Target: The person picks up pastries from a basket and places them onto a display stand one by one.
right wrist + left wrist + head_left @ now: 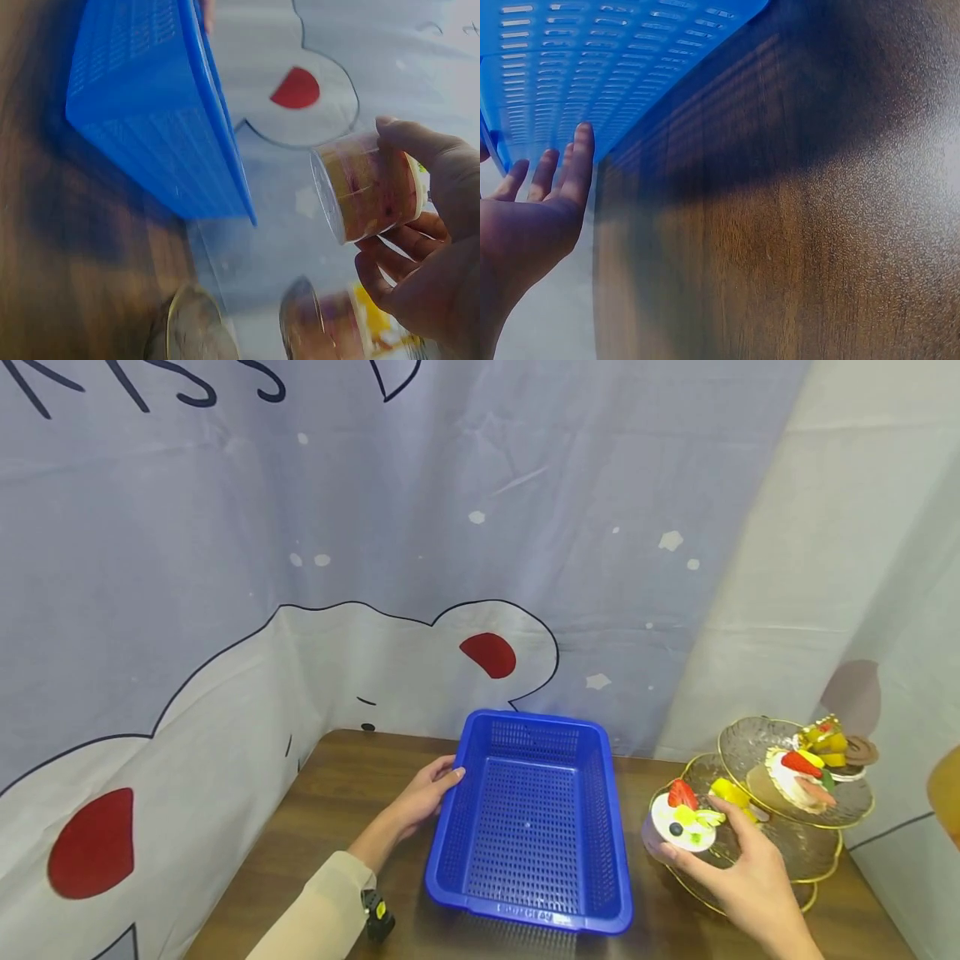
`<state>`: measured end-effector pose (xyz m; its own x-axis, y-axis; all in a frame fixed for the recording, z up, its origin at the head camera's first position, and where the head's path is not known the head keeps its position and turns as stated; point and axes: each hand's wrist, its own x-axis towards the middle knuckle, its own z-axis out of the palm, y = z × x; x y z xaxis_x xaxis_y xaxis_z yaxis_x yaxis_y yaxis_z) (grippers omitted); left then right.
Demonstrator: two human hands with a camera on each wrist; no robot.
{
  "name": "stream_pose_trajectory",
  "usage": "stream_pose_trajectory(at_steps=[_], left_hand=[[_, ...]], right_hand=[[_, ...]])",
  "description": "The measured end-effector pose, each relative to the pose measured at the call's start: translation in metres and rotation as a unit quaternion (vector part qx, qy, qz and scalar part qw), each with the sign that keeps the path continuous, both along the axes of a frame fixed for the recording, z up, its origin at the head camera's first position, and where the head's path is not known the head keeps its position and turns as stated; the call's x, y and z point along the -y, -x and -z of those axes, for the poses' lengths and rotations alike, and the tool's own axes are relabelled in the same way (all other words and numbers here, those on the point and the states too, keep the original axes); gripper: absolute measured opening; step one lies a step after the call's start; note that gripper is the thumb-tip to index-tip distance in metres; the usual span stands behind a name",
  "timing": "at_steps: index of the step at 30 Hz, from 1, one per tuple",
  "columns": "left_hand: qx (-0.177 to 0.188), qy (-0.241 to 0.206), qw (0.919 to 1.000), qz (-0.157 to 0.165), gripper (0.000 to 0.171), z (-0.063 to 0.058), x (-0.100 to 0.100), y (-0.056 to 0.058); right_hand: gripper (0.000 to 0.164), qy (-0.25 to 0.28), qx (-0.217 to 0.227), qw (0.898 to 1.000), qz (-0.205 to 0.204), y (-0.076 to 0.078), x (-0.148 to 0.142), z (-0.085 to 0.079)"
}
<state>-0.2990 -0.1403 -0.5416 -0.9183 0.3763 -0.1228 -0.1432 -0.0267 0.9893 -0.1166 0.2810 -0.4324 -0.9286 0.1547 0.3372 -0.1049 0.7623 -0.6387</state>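
A blue plastic basket [525, 827] with slotted walls stands on the wooden table. My left hand [423, 793] holds its left rim, thumb over the edge; in the left wrist view the fingers [579, 161] lie along the outer wall. To the right of the basket, my right hand [750, 868] grips a clear cake cup [678, 831] between thumb and fingers. Strawberry, yellow fruit and a blueberry top its white cream. Layers of cake show through the cup's side [367, 187] in the right wrist view. The cup is held up, in front of a tiered stand [813, 852].
On the stand's upper glass tier sit a fruit-topped dessert [798, 777] and a chocolate-and-gold one [828, 745]. Yellow fruit [729, 792] shows on a lower tier. A printed curtain [390, 668] hangs behind the table [352, 793].
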Motion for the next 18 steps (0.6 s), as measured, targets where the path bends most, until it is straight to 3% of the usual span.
stream_pose_trajectory(at_steps=[9,18], left_hand=[[-0.001,-0.003,1.0000,0.005,0.055,0.001,0.000,0.001],[0.001,-0.001,1.0000,0.005,0.057,-0.001,0.001,0.001]], right_hand=[[0.082,-0.001,0.003,0.999,0.035,-0.032,-0.048,0.015],[0.080,-0.046,0.050,0.993,0.098,-0.042,-0.092,0.013]])
